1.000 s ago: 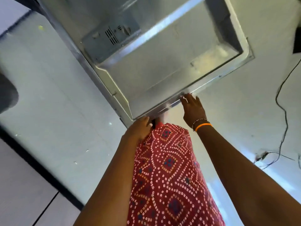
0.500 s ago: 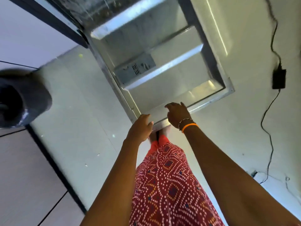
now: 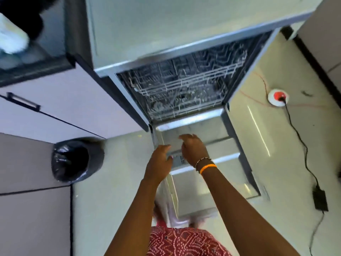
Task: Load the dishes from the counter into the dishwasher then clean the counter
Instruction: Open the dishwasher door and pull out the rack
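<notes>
Dishwasher (image 3: 184,85) is open, door (image 3: 212,182) dropped flat toward the person, wire racks (image 3: 184,89) visible inside. Left hand (image 3: 160,163) and right hand (image 3: 193,150) hover side by side over the door's hinge end, fingers loosely spread, holding nothing. Bin (image 3: 77,159) left of the door.

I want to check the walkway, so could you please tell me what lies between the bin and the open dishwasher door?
In the head view, only bare pale floor lies between the bin and the door; the left hand hangs above the door's near edge.
</notes>
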The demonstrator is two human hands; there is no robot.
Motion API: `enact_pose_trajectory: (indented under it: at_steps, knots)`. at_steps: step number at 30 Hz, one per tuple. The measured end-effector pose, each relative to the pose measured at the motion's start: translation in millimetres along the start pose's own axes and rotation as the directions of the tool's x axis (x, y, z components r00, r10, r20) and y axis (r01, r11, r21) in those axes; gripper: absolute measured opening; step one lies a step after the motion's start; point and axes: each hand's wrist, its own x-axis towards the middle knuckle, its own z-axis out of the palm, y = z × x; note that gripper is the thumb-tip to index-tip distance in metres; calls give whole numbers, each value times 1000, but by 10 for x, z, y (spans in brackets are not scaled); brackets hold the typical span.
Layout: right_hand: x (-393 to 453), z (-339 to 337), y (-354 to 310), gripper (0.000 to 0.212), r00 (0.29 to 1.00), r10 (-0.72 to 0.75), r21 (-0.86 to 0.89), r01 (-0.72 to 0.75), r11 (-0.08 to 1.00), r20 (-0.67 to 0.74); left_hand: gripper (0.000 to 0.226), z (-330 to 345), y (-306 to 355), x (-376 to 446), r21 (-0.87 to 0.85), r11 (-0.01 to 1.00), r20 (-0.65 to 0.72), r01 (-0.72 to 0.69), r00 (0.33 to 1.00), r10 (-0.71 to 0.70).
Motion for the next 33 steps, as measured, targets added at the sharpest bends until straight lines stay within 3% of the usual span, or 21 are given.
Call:
enact_pose_trajectory:
  at_steps: [2,6,16,20,22,26,33]
  knots:
    - [402,-164,-233,42,995,-67,13,68,998,-70,41,-345,38,217,-20,1000,-81,-20,997,19]
    - [990,-323,-472,46,998,-70,-44,69,997,-2,41,-730,97,613,-41,997,-151,-69,987,62]
    - [2360,-190,-612,66,977,103,-359,-30,933,186,50,-1387,-287,1694,134,975,-15,-178,983,182]
    - [2432,-61,-621,52,994,102,-388,-82,918,32,61,-1479,-388,1938,173,959,-37,-223,972,233]
    - [2439,-46,-620,47,991,133,-377,-130,917,-18,73,-1498,-407,2005,242,933,37,-267,963,267]
    - [2385,-104,-560,38,990,137,-304,-139,943,-28,78,-1437,-388,1981,379,869,196,-318,945,261]
    - [1610,-61,-440,29,991,132,-241,-124,963,17,65,-1070,-378,1493,407,872,213,-273,956,200]
